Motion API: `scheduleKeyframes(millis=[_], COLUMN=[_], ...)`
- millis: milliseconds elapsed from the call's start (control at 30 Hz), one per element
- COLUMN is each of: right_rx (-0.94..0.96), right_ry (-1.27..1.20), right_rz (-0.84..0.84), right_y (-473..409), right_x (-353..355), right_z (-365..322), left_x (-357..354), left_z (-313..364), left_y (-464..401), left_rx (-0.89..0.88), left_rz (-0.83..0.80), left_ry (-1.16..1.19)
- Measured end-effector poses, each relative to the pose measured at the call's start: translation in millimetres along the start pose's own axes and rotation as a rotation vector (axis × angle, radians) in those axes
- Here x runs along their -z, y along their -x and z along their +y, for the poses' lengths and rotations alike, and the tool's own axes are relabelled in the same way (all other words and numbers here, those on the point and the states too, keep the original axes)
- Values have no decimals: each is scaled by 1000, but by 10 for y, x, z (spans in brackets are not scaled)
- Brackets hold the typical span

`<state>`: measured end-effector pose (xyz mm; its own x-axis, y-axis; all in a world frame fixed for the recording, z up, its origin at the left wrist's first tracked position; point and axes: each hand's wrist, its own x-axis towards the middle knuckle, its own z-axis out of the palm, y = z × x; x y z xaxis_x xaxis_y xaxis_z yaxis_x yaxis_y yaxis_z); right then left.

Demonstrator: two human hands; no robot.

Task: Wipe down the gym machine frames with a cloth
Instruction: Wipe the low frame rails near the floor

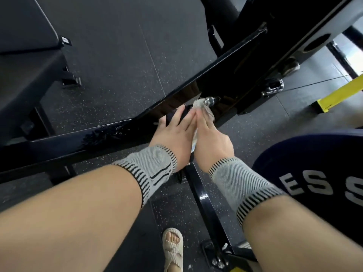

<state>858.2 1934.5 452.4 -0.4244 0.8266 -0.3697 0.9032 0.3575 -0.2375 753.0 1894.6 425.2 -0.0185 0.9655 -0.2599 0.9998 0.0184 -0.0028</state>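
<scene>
cloth (204,109) under right hand (211,142) | left hand (172,130) on frame (98,136)

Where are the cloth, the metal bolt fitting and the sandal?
cloth (208,113): head view, crumpled end beyond the fingers.
metal bolt fitting (210,100): head view, its silver shaft.
sandal (172,250): head view, woven strap across the foot.

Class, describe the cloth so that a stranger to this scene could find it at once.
Find the glossy black frame beam crossing the floor. Both hands meet at its middle; the cloth sits under the right hand, beside a metal fitting. It is the only pale, crumpled thing there.
</scene>
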Motion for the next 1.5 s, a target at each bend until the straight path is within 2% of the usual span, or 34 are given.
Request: scheduleKeyframes(millis=[100,267,400,500,667,733,833,933,1000,1133,1167,1233,1300,1367,1433,1500], right_rx=[10,2,14,11,-14,-21,-110,-174,-229,-311,-311,-279,-252,-213,-165,-70], right_ry=[-33,-12,-74,-146,-158,-167,-197,-380,-481,-884,-940,-869,-633,-502,-354,-131], right_rz=[25,-18,26,62,161,192,149,191,199,-17,-19,135,398,534,473,323], right_y=[-175,70,-98,-48,131,198,370,455,441,377,367,310,202,62,-53,-106], right_x=[57,-31,88,9,-102,-137,-254,-326,-346,-370,-368,-298,-125,20,14,-60], right_z=[-73,48,-57,-33,-21,41,167,209,200,134,106,38,-72,-194,-271,-315], left_x=[111,30,99,99,134,155,-4,-174,-194,-142,-136,-131,-120,-119,-138,-200], left_z=[-80,45,-78,-43,23,77,113,6,16,65,57,32,29,29,15,-34], left_y=[-115,48,-79,-137,-151,-68,174,333,374,377,376,377,403,446,515,593], left_rx=[32,-22,15,45,80,61,-49,17,69,118,133,163,163,155,167,196], left_rz=[-30,-16,-14,48,294,286,223,145,164,172,183,246,311,319,272,227], left_ry=[109,14,101,208,350,309,277,509,692,855,872,916,954,929,839,733])
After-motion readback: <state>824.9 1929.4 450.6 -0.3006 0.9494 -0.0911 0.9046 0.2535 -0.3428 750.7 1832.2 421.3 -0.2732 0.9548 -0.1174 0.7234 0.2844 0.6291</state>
